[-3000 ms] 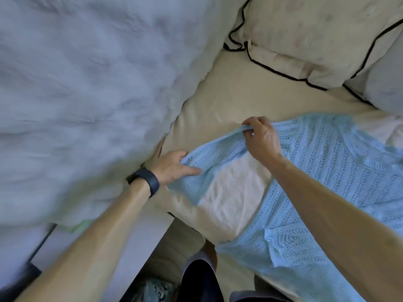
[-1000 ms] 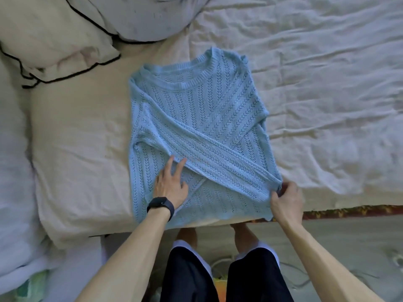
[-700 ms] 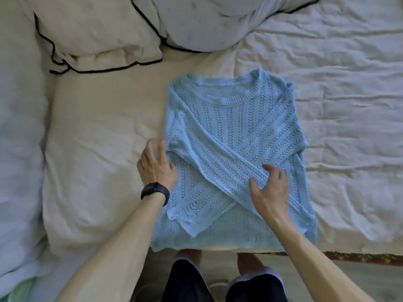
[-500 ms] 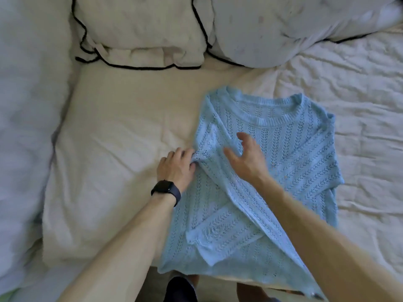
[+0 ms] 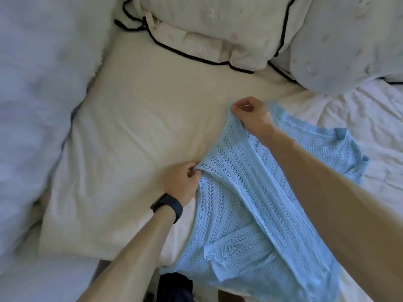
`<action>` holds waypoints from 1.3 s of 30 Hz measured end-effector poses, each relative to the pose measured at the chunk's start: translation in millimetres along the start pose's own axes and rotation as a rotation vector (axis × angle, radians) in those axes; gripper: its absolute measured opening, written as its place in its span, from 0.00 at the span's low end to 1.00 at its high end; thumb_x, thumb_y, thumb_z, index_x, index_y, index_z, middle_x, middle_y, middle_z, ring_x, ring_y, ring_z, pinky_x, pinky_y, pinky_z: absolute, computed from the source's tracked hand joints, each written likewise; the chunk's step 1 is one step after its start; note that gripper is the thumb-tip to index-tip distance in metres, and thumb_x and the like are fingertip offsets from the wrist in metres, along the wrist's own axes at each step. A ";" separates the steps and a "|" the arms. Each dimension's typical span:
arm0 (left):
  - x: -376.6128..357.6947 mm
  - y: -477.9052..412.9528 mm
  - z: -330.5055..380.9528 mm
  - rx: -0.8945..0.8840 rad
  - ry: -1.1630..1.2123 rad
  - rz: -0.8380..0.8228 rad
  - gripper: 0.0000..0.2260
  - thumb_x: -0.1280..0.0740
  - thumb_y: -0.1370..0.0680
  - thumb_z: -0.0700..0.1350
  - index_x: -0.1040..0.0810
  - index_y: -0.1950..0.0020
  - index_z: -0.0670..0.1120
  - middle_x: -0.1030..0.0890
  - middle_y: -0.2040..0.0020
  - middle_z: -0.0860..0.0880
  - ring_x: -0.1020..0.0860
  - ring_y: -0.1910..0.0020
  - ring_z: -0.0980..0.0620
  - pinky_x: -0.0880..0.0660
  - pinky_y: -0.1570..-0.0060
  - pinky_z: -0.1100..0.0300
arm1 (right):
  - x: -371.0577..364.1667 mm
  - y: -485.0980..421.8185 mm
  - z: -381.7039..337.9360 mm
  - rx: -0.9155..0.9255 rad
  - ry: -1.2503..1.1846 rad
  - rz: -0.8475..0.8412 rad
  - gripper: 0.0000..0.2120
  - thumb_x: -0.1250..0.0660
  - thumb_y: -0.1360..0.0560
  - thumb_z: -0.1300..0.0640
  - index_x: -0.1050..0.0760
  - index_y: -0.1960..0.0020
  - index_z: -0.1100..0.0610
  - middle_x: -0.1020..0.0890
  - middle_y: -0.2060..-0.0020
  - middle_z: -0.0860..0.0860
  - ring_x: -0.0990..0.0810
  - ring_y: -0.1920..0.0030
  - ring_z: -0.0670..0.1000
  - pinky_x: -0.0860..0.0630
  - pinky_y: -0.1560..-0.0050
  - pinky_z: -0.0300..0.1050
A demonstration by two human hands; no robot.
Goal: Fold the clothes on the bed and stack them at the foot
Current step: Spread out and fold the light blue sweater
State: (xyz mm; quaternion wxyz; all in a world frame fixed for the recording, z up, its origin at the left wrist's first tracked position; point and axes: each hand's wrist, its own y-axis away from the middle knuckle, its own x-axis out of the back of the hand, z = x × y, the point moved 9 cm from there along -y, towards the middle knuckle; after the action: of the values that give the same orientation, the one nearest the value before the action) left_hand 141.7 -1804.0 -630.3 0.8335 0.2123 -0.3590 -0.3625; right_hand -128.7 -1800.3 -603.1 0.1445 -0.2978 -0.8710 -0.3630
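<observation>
Blue knit sweater (image 5: 250,203) lies partly folded on the bed (image 5: 141,138), by its near edge. Left hand (image 5: 182,182) pinches the side edge. Right hand (image 5: 253,115) pinches the shoulder, held off the sheet. Judged light, limp, stretchy openwork: best gripped at edges or it sags.

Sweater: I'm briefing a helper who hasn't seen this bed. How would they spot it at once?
On the bed, look below the cream pillow, toward the near edge on the right. The sweater lies there, its left edge gripped by the left hand and right hand. It alone is light blue and open-knit among white and cream bedding.
</observation>
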 end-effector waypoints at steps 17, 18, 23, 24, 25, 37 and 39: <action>-8.3 -19.5 107.6 -0.517 -0.603 0.237 0.25 0.35 0.23 0.52 0.30 0.27 0.45 0.26 0.31 0.41 0.28 0.34 0.38 0.29 0.39 0.45 | 33.5 54.4 45.8 -0.060 -0.074 0.270 0.12 0.30 0.21 0.48 0.20 0.39 0.51 0.16 0.52 0.40 0.19 0.51 0.39 0.22 0.44 0.41; -22.2 -17.2 123.3 -0.654 -0.675 0.231 0.28 0.37 0.22 0.54 0.32 0.24 0.45 0.31 0.25 0.41 0.33 0.27 0.39 0.35 0.32 0.43 | 48.4 78.6 58.2 -0.038 -0.004 0.367 0.13 0.32 0.20 0.48 0.21 0.37 0.51 0.17 0.48 0.42 0.20 0.46 0.41 0.23 0.40 0.45; -84.7 -67.0 115.8 -0.758 -1.105 -0.072 0.33 0.55 0.19 0.67 0.61 0.18 0.56 0.60 0.17 0.44 0.62 0.19 0.45 0.63 0.25 0.38 | 50.4 202.2 134.9 0.026 0.503 0.466 0.26 0.42 0.18 0.42 0.33 0.22 0.50 0.35 0.21 0.51 0.40 0.21 0.53 0.44 0.23 0.54; -84.2 -78.7 110.2 -0.738 -1.129 -0.067 0.32 0.59 0.19 0.68 0.63 0.19 0.57 0.61 0.18 0.44 0.62 0.19 0.46 0.62 0.25 0.36 | 44.7 217.2 160.1 -0.041 0.617 0.395 0.28 0.45 0.17 0.40 0.41 0.18 0.46 0.44 0.18 0.51 0.49 0.18 0.52 0.51 0.21 0.55; -84.2 -86.3 107.0 -0.736 -1.158 -0.055 0.32 0.61 0.20 0.68 0.65 0.19 0.58 0.62 0.18 0.44 0.62 0.19 0.46 0.61 0.26 0.35 | 41.3 228.4 188.5 -0.144 0.699 0.307 0.29 0.51 0.16 0.38 0.51 0.17 0.41 0.53 0.17 0.50 0.59 0.18 0.51 0.56 0.20 0.57; -186.7 133.6 77.2 -1.094 -0.991 -0.221 0.35 0.44 0.23 0.67 0.45 0.18 0.57 0.50 0.17 0.48 0.50 0.19 0.42 0.57 0.25 0.34 | 74.3 298.0 279.9 -0.307 0.608 0.392 0.34 0.55 0.22 0.31 0.49 0.17 0.40 0.57 0.17 0.51 0.61 0.18 0.53 0.61 0.21 0.65; -218.2 175.4 48.3 -1.081 -1.030 -0.316 0.36 0.41 0.24 0.67 0.43 0.19 0.58 0.50 0.17 0.50 0.49 0.19 0.43 0.57 0.25 0.35 | 72.8 313.7 313.3 -0.387 0.622 0.303 0.34 0.60 0.22 0.28 0.57 0.18 0.36 0.60 0.17 0.49 0.63 0.18 0.52 0.62 0.22 0.66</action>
State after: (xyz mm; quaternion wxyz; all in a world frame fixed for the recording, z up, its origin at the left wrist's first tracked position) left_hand 80.1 -1529.9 -588.1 0.4868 -0.3725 -0.4404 -0.6560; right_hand -1.0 -1369.7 -615.3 0.3948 -0.3205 -0.6473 -0.5679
